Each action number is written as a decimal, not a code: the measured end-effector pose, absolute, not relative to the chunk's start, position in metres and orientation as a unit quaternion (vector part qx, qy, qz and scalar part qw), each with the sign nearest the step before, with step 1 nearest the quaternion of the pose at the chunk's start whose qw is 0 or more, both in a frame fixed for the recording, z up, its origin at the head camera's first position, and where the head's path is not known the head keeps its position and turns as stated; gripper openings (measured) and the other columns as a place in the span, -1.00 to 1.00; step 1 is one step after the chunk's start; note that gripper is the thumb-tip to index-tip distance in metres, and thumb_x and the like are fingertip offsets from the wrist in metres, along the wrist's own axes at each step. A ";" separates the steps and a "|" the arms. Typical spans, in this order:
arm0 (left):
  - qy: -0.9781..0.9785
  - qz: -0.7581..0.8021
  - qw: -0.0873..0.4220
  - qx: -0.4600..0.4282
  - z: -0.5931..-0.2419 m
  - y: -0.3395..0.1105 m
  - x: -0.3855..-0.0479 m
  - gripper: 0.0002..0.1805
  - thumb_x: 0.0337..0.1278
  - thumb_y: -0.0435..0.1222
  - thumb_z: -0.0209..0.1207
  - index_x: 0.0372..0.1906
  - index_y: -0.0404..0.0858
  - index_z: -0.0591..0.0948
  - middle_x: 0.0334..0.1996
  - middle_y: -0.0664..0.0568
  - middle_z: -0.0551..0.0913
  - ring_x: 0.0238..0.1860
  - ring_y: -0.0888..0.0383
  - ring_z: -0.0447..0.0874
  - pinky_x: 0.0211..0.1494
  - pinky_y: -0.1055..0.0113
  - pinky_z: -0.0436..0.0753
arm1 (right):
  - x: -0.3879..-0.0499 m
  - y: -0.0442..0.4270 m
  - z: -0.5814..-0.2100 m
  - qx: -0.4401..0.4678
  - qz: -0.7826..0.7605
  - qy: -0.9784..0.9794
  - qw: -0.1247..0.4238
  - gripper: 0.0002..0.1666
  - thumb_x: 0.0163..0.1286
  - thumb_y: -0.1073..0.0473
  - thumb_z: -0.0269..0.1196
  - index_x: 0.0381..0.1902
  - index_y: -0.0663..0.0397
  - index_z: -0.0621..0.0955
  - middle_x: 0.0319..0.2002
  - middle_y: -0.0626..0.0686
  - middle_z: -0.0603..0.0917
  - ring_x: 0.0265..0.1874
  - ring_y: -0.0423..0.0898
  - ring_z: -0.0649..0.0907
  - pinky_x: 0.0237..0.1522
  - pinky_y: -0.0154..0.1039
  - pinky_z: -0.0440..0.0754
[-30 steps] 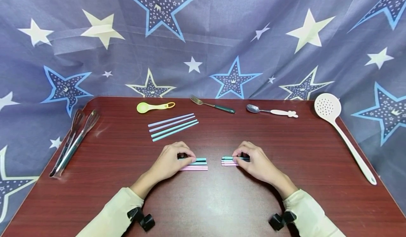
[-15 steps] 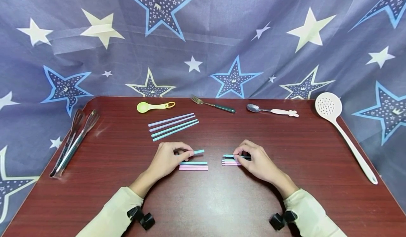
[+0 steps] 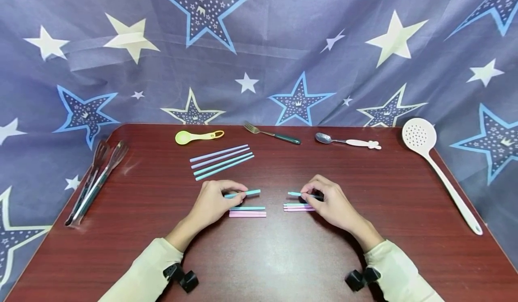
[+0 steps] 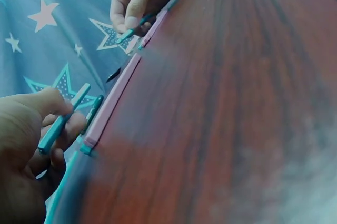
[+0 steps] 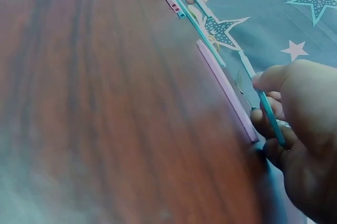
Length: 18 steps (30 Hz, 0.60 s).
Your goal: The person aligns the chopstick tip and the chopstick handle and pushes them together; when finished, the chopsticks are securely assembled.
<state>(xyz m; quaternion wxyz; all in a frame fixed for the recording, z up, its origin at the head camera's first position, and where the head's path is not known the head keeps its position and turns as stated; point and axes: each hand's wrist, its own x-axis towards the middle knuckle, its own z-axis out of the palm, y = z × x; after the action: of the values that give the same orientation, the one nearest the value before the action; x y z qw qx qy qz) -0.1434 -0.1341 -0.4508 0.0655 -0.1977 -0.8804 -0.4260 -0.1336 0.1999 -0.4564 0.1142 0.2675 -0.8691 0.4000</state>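
Observation:
My left hand [image 3: 216,202] pinches a teal chopstick section [image 3: 253,192] between thumb and fingers, raised off the table. Facing it, my right hand [image 3: 333,203] pinches another teal chopstick section [image 3: 294,193], whose left end narrows to a thin tip, plain in the right wrist view. A gap separates the two held ends. Below the left hand lie a teal section [image 3: 252,208] and pink sections [image 3: 248,214]. Under the right hand are a teal section [image 3: 289,204] and pink sections [image 3: 297,209]. My fingers hide part of each held piece.
Behind the left hand lie several full-length lilac and teal chopsticks [image 3: 222,159]. Along the back are a yellow-green measuring spoon [image 3: 194,136], a fork [image 3: 275,135] and a spoon [image 3: 348,141]. Tongs [image 3: 95,183] lie at left, a white skimmer [image 3: 439,171] at right.
The left hand has lifted its teal section away from the pieces beside it. The right hand has raised its teal section away from the pieces near it.

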 end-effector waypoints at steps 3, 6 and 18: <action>-0.875 -0.425 0.086 -0.215 -0.447 -0.135 -0.144 -0.85 0.11 -0.30 0.45 -0.23 0.02 0.84 -0.29 0.24 0.83 -0.30 0.33 0.73 -0.21 0.37 0.65 | -0.135 0.201 -0.454 0.262 0.405 -0.869 0.111 -0.92 0.31 0.31 0.43 -0.27 0.03 0.74 -0.32 -0.17 0.65 -0.30 -0.31 0.60 -0.23 -0.34 0.57; -0.870 -0.427 0.098 -0.225 -0.443 -0.134 -0.145 -0.82 0.12 -0.34 0.43 -0.21 -0.01 0.84 -0.27 0.21 0.83 -0.27 0.28 0.75 -0.19 0.34 0.65 | -0.137 0.201 -0.450 0.257 0.406 -0.870 0.112 -0.96 0.34 0.26 0.42 -0.27 0.07 0.74 -0.30 -0.16 0.66 -0.29 -0.30 0.60 -0.21 -0.36 0.55; -0.862 -0.434 0.122 -0.233 -0.424 -0.123 -0.149 -0.81 0.20 -0.35 0.38 -0.17 0.00 0.83 -0.22 0.19 0.82 -0.30 0.32 0.65 -0.28 0.41 0.55 | -0.147 0.188 -0.430 0.255 0.419 -0.862 0.127 -0.89 0.34 0.33 0.40 -0.27 0.01 0.71 -0.31 -0.14 0.64 -0.32 -0.29 0.56 -0.24 -0.40 0.50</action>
<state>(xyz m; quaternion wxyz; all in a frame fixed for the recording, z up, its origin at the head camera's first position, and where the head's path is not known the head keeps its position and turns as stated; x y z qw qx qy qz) -0.1486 -0.1227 -0.4238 0.1225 -0.2332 -0.8617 -0.4337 -0.1473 0.1879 -0.4299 0.1272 0.2549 -0.8620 0.4194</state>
